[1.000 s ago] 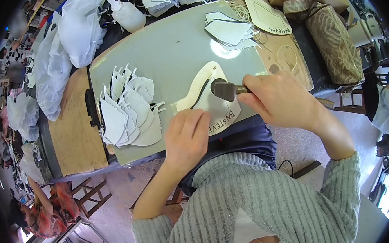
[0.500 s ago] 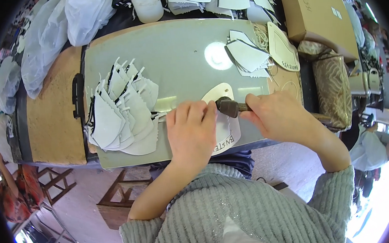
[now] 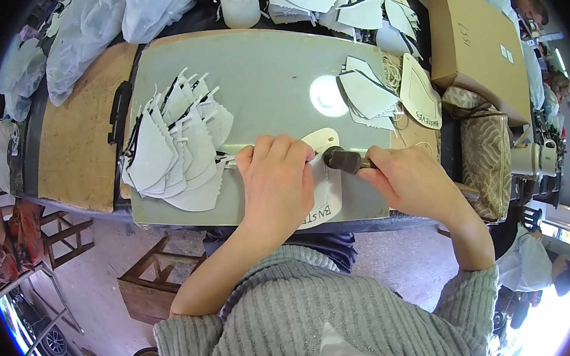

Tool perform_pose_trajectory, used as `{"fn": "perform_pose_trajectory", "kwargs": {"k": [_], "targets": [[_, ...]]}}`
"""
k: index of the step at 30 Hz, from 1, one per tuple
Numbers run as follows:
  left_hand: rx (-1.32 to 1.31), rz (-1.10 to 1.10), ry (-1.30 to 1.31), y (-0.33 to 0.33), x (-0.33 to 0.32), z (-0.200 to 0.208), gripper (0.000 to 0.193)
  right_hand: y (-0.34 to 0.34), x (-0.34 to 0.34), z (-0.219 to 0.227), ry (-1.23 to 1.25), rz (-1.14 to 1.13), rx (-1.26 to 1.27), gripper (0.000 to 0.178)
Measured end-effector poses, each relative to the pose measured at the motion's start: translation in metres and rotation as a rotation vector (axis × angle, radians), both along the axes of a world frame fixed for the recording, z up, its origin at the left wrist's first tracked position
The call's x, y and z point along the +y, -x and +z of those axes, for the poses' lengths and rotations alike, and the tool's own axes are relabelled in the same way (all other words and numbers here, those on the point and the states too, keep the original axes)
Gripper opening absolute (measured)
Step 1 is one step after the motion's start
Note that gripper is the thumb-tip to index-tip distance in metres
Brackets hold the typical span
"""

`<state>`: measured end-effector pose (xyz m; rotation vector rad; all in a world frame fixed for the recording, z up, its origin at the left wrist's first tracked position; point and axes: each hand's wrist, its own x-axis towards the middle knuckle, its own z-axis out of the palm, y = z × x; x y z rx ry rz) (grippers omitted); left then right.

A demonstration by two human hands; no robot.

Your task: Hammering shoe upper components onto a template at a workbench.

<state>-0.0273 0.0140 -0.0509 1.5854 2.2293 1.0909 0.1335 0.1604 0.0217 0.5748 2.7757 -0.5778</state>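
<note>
A white, curved template [image 3: 329, 204] with lettering lies near the front edge of the grey work board [image 3: 257, 67]. My left hand [image 3: 276, 172] is bent over its left side, fingers curled down; what they press or pinch is hidden. My right hand [image 3: 407, 173] grips the handle of a small hammer [image 3: 343, 159]. The dark hammer head is over the template's right side, close to my left fingertips; whether it touches is unclear. Left of my left hand lies a fanned heap of white cut pieces [image 3: 177, 149] with black edging and thin straps.
A smaller stack of white pieces [image 3: 366, 93] lies at the board's right, beside another lettered template [image 3: 418, 96]. A cardboard box [image 3: 477, 45] and a patterned pouch [image 3: 486, 157] stand farther right. A white bottle [image 3: 240, 6] and plastic bags [image 3: 84, 40] line the back.
The view has shifted and tilted slightly. The hammer stays beside my left fingers, its head turned a little; my left hand remains bent over the template.
</note>
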Motion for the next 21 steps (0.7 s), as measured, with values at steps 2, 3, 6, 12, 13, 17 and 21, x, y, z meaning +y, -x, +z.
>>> {"fn": "perform_pose_trajectory", "kwargs": {"k": [2, 3, 6, 12, 13, 17, 21], "targets": [[0.044, -0.013, -0.021, 0.000, -0.001, -0.002, 0.018, 0.003, 0.000, -0.001, 0.013, 0.012, 0.010, 0.028], [0.042, -0.019, -0.020, -0.001, 0.000, -0.001, 0.018, 0.004, 0.000, -0.001, -0.018, 0.021, 0.043, 0.030], [-0.038, 0.011, -0.011, -0.002, 0.002, 0.002, 0.018, 0.005, 0.001, -0.003, -0.052, 0.023, 0.062, 0.033], [0.149, -0.084, -0.115, -0.003, -0.008, -0.012, 0.021, 0.006, 0.003, -0.005, -0.028, 0.008, 0.048, 0.032], [0.202, -0.102, -0.146, -0.004, -0.008, -0.015, 0.022, 0.006, 0.004, -0.005, -0.017, 0.006, 0.035, 0.032], [0.265, -0.124, -0.183, -0.004, -0.007, -0.015, 0.024, 0.005, 0.004, -0.006, 0.006, 0.003, 0.081, 0.031], [0.274, -0.121, -0.196, -0.004, -0.007, -0.017, 0.023, 0.012, 0.001, 0.000, -0.022, 0.008, 0.078, 0.032]]}}
